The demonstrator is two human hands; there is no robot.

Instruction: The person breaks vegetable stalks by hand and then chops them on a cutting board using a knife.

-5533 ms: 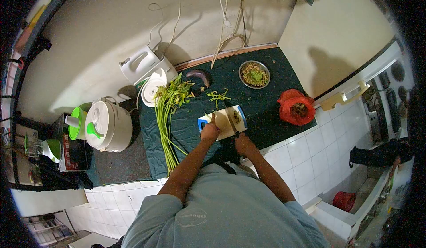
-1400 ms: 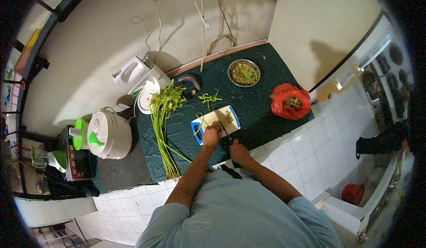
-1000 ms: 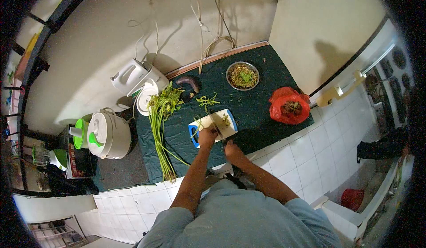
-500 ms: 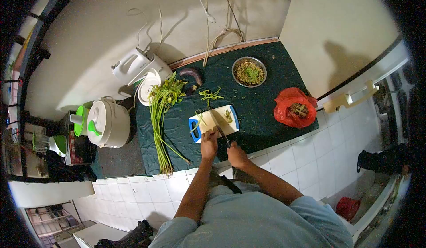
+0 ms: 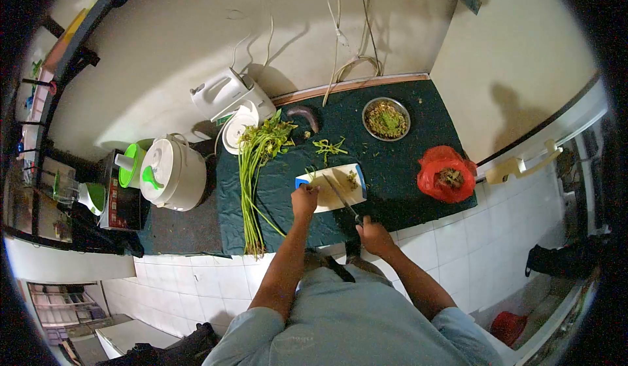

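Note:
My right hand (image 5: 377,237) is wrapped round the dark handle of a knife (image 5: 341,196), its blade slanting over the white cutting board (image 5: 327,202) with blue ends. At the board's left end, my left hand (image 5: 305,202) is closed on a thin green stalk (image 5: 311,175) that pokes out beyond the fingers. Small chopped green bits (image 5: 353,179) lie at the board's right end. Just behind the board are loose green stalks (image 5: 329,147). To the left stretches a bunch of long-stemmed leafy greens (image 5: 252,183).
A metal bowl (image 5: 386,119) of chopped vegetables stands at the back right, and a red plastic bag (image 5: 432,174) with scraps lies nearer. An eggplant (image 5: 303,117), a white mixer (image 5: 229,98) and a white rice cooker (image 5: 173,173) are along the back and left.
The knife has shifted right, away from my left hand, with its blade now more slanted. My hands are farther apart. The whole view has also shifted slightly.

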